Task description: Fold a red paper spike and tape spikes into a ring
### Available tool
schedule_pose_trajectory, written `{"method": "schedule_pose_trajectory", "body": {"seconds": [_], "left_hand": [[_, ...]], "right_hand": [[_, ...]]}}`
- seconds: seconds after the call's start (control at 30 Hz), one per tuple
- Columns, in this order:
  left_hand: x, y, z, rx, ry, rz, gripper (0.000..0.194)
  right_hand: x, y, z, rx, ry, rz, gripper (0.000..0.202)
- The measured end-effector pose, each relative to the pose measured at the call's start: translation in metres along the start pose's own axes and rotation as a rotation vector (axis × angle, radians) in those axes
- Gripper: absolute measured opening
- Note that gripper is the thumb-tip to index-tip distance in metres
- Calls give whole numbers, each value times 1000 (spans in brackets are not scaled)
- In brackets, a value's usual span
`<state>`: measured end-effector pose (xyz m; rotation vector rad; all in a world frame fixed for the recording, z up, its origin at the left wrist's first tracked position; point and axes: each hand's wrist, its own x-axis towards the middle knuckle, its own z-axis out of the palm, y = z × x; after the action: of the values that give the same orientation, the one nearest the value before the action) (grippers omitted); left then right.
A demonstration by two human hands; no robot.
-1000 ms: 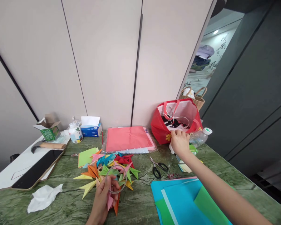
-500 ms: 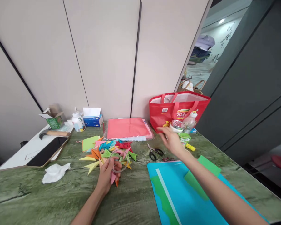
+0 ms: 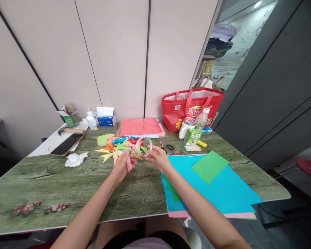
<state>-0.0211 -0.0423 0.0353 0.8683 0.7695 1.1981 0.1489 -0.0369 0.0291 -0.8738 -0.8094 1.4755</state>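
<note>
A clear ring-shaped roll of tape [image 3: 144,139] is held upright between my two hands. My left hand [image 3: 123,164] grips its left side, with a pink folded paper piece [image 3: 129,164] hanging at the fingers. My right hand [image 3: 158,158] pinches the ring's right edge. Colourful folded paper pieces [image 3: 119,145] lie in a pile just behind my left hand. Black-handled scissors [image 3: 168,147] rest behind my right hand. Large blue sheets [image 3: 197,186] lie under my right forearm, with a green sheet [image 3: 209,166] on top.
A red bag [image 3: 171,114], a bottle [image 3: 202,118] and a green box [image 3: 192,136] stand at the back right. Pink paper [image 3: 141,127] lies at the back middle. On the left are a tissue box [image 3: 106,119], a phone [image 3: 67,144], a hammer [image 3: 72,130] and crumpled tissue [image 3: 76,159].
My right hand has come back from near the red bag to the tape roll and now touches it. My left hand has lifted the roll slightly. The view has shifted, showing more of the table's front edge.
</note>
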Motion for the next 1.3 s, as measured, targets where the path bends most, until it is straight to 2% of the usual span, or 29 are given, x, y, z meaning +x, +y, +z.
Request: {"method": "schedule_pose_trajectory", "body": {"seconds": [0.07,0.2,0.37,0.43,0.5,0.57,0.63,0.77,0.83,0.93,1.03,1.3], "left_hand": [[-2,4,-1,-90,8,-16,33],[-1,10,1,-148,13,39,54],[5,8,10,-162,-59,220,70],[6,5,14,-123,-72,260,72],[6,3,16,-73,-94,275,70],[7,1,15,9,-133,274,66],[8,1,12,182,-124,276,55],[13,1,2,495,17,288,24],[15,-1,-3,506,63,248,19],[16,-4,-7,451,67,130,21],[14,-7,-9,428,67,81,23],[11,-6,-8,485,-36,-3,22]], "right_hand": [[4,-5,-6,50,38,11,40],[7,-7,-9,35,6,73,34],[0,4,8,-71,-137,169,32],[-1,11,15,-167,-263,207,35],[0,18,19,-211,-326,189,37],[4,23,19,-222,-294,146,39],[9,26,16,-234,-239,83,37],[14,23,8,-326,-206,-37,35],[12,21,7,-392,-186,-62,36],[9,21,8,-488,-147,-112,34],[7,22,8,-532,-139,-167,30],[4,20,0,-474,-253,-71,26]]}}
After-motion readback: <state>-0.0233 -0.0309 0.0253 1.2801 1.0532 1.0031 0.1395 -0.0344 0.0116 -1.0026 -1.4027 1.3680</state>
